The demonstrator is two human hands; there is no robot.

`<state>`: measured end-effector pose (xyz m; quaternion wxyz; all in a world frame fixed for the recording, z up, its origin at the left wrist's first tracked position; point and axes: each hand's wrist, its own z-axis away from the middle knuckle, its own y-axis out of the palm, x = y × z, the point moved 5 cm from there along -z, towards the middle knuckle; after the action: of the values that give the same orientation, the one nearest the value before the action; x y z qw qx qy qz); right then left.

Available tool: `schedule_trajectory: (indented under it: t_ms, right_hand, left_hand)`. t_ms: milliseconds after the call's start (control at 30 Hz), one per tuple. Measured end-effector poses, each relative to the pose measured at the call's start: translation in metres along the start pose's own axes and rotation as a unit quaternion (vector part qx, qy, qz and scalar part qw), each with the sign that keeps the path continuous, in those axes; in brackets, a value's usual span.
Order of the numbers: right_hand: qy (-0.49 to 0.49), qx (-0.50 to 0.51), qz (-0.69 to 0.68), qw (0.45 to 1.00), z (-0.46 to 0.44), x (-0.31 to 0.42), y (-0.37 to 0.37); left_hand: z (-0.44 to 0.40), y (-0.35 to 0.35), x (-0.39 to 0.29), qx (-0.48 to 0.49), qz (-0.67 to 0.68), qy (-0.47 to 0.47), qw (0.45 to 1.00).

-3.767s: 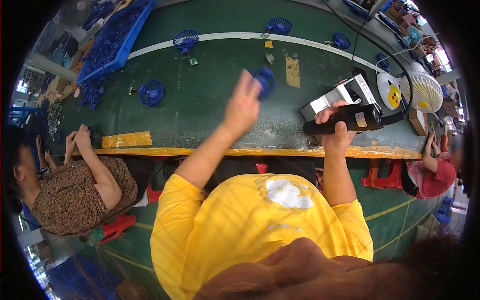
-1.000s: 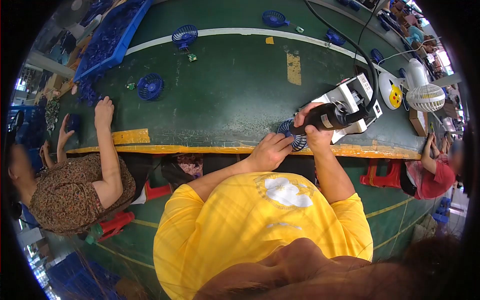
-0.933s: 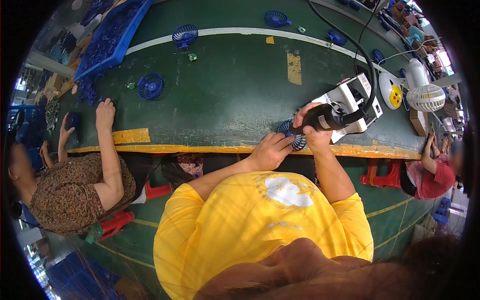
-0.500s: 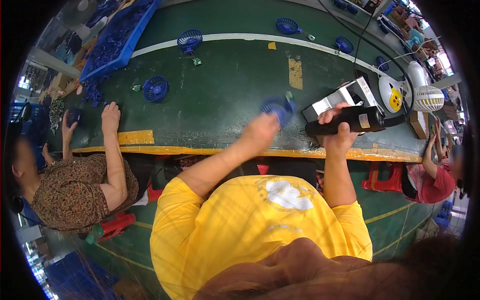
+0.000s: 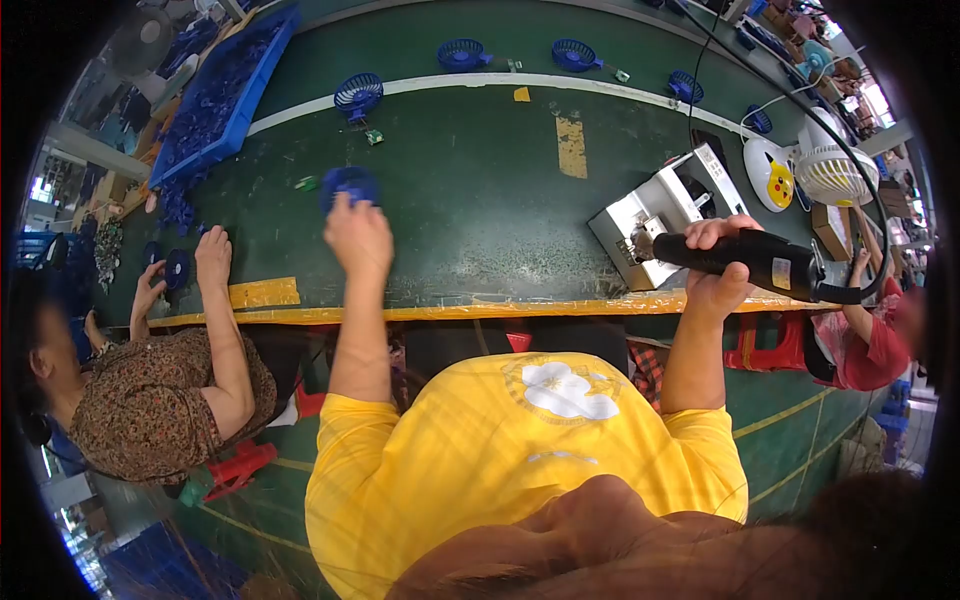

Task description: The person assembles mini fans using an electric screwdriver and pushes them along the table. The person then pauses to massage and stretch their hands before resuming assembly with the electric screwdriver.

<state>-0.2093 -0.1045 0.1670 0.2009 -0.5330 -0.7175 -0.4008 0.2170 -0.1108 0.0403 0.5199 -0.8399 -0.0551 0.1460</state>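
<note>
My left hand is at the left of the green bench, its fingers closed on a blurred blue fan cage. A small green circuit board lies just left of that cage. My right hand is wrapped round a black corded electric screwdriver, held nearly level. The screwdriver's tip points left, at the metal front of a white box-shaped device; whether they touch I cannot tell. Another fan cage with a green board sits farther back.
Along the back are more blue fan cages. A blue tray of blue parts stands at the back left. On the right are a yellow-character white fan part and a white fan. A co-worker sits at the left.
My left hand has moved left from mid-bench to another fan cage, which has shifted right. A further fan cage now lies at the back. The screwdriver has moved right, its tip now at the white device.
</note>
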Motion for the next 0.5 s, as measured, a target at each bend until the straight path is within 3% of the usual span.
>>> schedule_trajectory:
  t_ms: [100,200,267,367,500]
  right_hand:
    - [0.022,0.003,0.028,0.999,0.003,-0.01,0.005]
    - [0.051,0.014,0.0,0.999,0.003,-0.016,0.009]
    - [0.058,0.019,-0.01,0.998,0.002,-0.019,0.008]
    - [0.079,0.002,-0.05,0.996,0.015,-0.031,0.011]
    - [0.111,0.028,-0.072,0.991,0.041,-0.049,0.021]
  left_hand:
    - [0.036,-0.006,-0.081,-0.027,0.135,0.158,0.978]
    - [0.079,-0.007,-0.145,0.076,0.253,0.265,0.927]
    - [0.106,-0.005,-0.174,0.076,0.316,0.324,0.888]
    - [0.12,-0.011,-0.197,0.092,0.366,0.354,0.856]
    - [0.12,-0.012,-0.197,0.098,0.365,0.353,0.856]
